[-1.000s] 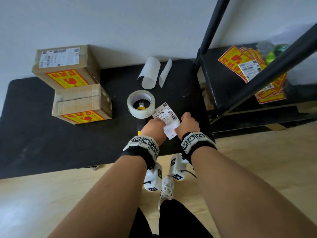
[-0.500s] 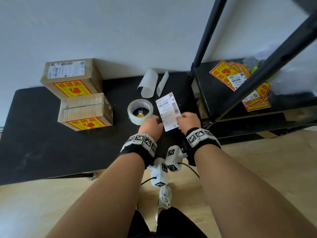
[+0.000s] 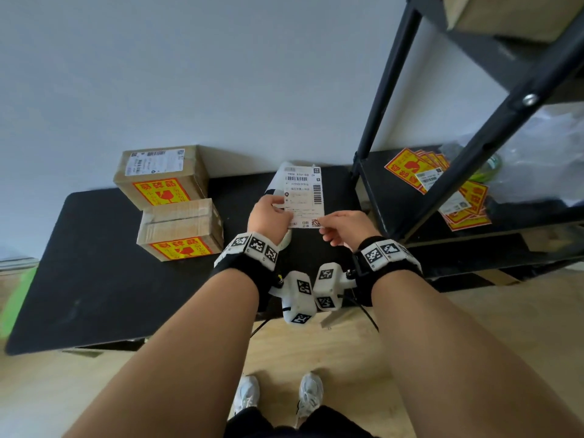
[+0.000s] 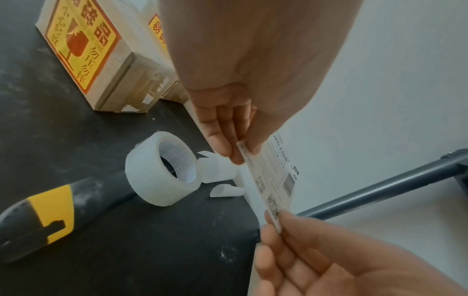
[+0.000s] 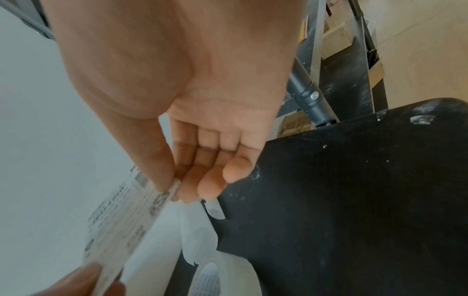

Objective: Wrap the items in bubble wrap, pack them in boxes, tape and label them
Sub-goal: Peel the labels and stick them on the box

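A white shipping label (image 3: 303, 197) with barcodes is held upright above the black table (image 3: 94, 279). My left hand (image 3: 282, 210) pinches its left edge, and my right hand (image 3: 325, 224) pinches its lower right corner. The wrist views show both pinches on the label (image 4: 276, 176) (image 5: 121, 216), thumb against fingers. Two taped cardboard boxes stand at the table's left. The far box (image 3: 161, 175) carries a shipping label and a yellow fragile sticker. The near box (image 3: 181, 227) shows only a fragile sticker on its front.
A clear tape roll (image 4: 162, 170) lies below my hands beside curled backing papers (image 4: 220, 170) and a black-and-yellow knife (image 4: 50, 216). At the right, a black metal shelf (image 3: 388, 90) holds a stack of fragile stickers (image 3: 407, 169). A wall stands behind the table.
Both hands have raised the label off the table area and turned it upright. My left hand slid up its left edge; my right hand now holds the bottom corner.
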The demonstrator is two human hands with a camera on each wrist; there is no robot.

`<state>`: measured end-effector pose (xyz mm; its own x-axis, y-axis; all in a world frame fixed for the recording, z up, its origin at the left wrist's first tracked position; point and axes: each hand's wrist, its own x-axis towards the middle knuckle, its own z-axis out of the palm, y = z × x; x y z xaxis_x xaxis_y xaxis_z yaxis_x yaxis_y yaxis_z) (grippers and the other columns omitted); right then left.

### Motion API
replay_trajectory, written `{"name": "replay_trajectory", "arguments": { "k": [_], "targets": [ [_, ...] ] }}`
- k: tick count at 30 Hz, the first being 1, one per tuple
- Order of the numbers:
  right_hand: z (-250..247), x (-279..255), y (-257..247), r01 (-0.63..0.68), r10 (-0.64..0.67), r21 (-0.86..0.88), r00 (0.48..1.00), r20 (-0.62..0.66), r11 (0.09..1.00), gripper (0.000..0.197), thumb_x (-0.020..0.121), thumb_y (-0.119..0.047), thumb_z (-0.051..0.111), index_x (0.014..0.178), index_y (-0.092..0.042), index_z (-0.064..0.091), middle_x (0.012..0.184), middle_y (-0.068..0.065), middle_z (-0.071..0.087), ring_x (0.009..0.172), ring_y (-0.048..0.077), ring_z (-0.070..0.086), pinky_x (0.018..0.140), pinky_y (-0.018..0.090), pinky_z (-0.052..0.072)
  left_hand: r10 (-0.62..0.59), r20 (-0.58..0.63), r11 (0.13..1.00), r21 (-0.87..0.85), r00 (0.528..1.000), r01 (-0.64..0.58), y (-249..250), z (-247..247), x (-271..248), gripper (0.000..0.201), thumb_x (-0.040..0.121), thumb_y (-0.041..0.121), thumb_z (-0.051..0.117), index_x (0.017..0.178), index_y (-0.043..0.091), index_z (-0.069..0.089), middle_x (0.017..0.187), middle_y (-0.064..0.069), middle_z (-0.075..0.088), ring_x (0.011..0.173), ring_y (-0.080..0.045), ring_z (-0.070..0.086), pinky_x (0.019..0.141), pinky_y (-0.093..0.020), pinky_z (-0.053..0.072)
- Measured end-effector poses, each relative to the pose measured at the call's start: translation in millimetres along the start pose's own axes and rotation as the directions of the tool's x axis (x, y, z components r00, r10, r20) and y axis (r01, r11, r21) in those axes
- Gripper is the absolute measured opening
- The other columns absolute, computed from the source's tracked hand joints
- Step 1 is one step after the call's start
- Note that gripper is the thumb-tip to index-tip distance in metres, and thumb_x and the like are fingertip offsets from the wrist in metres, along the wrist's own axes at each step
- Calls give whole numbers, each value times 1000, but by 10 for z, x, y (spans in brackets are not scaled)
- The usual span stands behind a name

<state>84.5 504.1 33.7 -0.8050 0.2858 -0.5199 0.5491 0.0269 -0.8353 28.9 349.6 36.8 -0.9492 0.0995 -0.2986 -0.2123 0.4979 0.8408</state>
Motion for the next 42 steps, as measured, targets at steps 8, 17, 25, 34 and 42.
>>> {"name": "replay_trajectory", "arguments": {
  "k": [8, 17, 25, 34, 42],
  "targets": [
    [4, -21, -41, -29, 29, 20, 999, 37, 999, 15, 90, -1, 59, 76, -3, 64, 67, 8, 62, 56, 16, 55, 52, 23, 42, 81, -9, 997, 12, 997, -81, 94, -22, -62, 24, 86, 3, 57, 76, 24, 50, 86, -9, 66, 74, -31, 67, 74, -48, 58],
    [-82, -47, -58, 4, -6, 27, 998, 63, 1000, 12, 90, -4, 62, 80, -3, 68, 67, 8, 65, 57, 16, 58, 53, 23, 44, 45, 70, 991, -127, 996, -36, 128, -37, -125, 18, 83, 1, 69, 92, 18, 69, 101, -5, 71, 63, -10, 63, 66, -22, 56],
    [-95, -91, -110, -1, -5, 88, 998, 67, 996, 14, 92, -7, 60, 81, -3, 68, 69, 8, 64, 60, 16, 57, 57, 23, 44, 29, 80, 985, -173, 996, -15, 176, -32, -133, 17, 84, 1, 69, 97, 14, 68, 110, -10, 68, 65, -9, 61, 49, -10, 45],
    [-132, -121, -181, 16, -22, 115, 998, 53, 993, 14, 92, -7, 58, 84, 1, 67, 71, 11, 64, 60, 17, 57, 57, 24, 43, 49, 50, 994, -99, 998, -44, 236, -7, -149, 17, 84, 7, 70, 95, 19, 68, 101, -4, 70, 60, -7, 61, 47, -12, 42],
    [-169, -83, -200, 90, -89, -28, 995, 37, 996, 7, 91, -6, 63, 85, -6, 68, 73, 8, 64, 63, 15, 58, 60, 24, 48, 151, 33, 969, 191, 988, -154, 236, -29, -90, 26, 76, 17, 76, 96, 30, 65, 116, 3, 49, 105, -20, 53, 84, -36, 54]
  ]
}}
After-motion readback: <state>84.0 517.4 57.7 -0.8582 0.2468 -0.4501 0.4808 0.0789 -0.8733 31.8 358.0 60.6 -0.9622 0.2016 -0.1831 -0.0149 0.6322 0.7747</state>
